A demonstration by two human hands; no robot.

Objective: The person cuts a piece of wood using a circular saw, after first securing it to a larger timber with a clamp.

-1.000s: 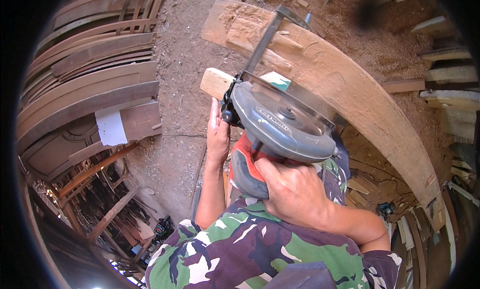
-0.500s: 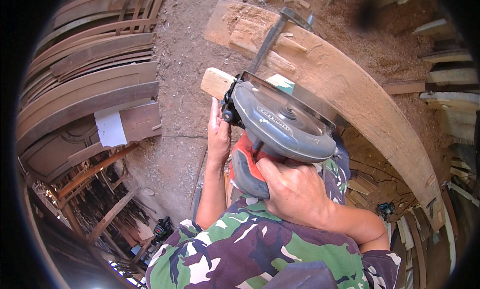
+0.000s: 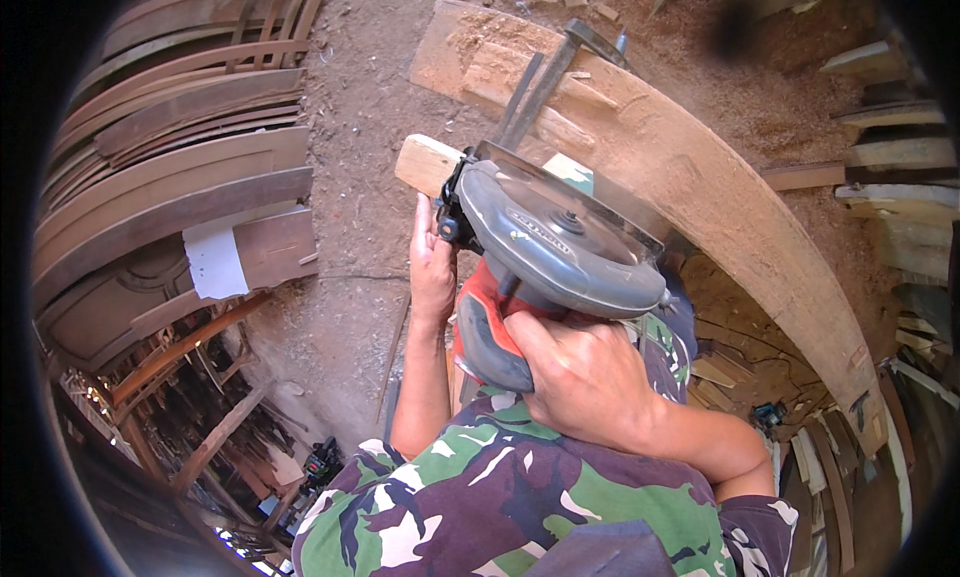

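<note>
My right hand [image 3: 585,372] is wrapped around the red and black handle of a circular saw [image 3: 560,242], which is tilted on its side with its large grey blade guard facing up. A short pale wood piece [image 3: 427,164] sticks out past the saw's front left end. At its near edge, my left hand [image 3: 434,267] grips it with fingertips pointing away from me. The saw hides the rest of the piece and part of that grip. The blade's cutting edge cannot be made out.
Beyond the saw lies a long curved plank [image 3: 700,167] strewn with sawdust, with a dark metal clamp [image 3: 545,87] across it. Stacked wooden panels [image 3: 200,177] stand on the left, a white sheet [image 3: 214,261] among them. More boards [image 3: 905,202] line the right side.
The saw, wood piece and both hands sit slightly farther left in view, as does the background. A second dark bar now shows beside the clamp's bar. Both grips look unchanged.
</note>
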